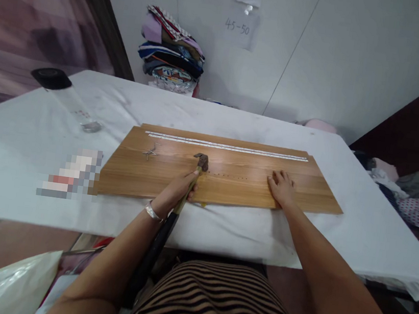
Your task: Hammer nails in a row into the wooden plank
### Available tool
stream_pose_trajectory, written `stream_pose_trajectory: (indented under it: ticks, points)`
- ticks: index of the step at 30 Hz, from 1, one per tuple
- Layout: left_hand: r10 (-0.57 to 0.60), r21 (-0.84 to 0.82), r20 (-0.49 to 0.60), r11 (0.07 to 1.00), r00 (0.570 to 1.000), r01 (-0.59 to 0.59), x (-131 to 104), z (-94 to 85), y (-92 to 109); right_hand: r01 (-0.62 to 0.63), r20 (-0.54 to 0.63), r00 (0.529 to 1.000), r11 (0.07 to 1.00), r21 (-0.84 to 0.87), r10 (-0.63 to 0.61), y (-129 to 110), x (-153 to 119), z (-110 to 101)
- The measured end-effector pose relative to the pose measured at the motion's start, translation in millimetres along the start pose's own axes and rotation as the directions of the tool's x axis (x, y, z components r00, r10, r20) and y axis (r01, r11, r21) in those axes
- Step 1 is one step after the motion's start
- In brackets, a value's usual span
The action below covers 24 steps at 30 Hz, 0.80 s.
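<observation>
My left hand is wrapped round the shaft of a hammer, close below its rusty head, which is over the middle of a wooden board. The black grip slants down past my left wrist. My right hand rests on the right part of the board with its fingers spread. A row of small dark marks runs between the hammer head and my right hand. Several loose nails lie in a small heap on the left part. Two thin white strips lie along the far edge.
A white cloth covers the table. A clear bottle with a black lid lies at the far left, above a blurred-out item. Folded cloths are stacked by the wall. Bags are below the table at left.
</observation>
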<state>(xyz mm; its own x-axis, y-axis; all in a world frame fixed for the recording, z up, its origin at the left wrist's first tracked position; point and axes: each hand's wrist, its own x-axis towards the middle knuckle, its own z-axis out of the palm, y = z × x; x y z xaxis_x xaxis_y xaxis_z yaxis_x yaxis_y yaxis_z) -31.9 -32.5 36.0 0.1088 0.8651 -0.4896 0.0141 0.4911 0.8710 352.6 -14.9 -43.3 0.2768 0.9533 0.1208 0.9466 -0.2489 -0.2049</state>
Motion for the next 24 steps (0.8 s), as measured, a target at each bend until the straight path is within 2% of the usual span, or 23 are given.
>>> stream_pose_trajectory:
  ticks: [14,24]
  points:
    - [0.03,0.0,0.034,1.0,0.999,-0.03,2.3,-3.9,-3.9,-0.003,0.004,1.0,1.0,0.014,0.003,-0.4,-1.0,-1.1]
    - [0.002,-0.002,0.018,1.0,1.0,-0.002,-0.2,-0.8,-0.6,-0.01,0.002,1.0,1.0,0.003,0.01,-1.1,-0.9,-1.6]
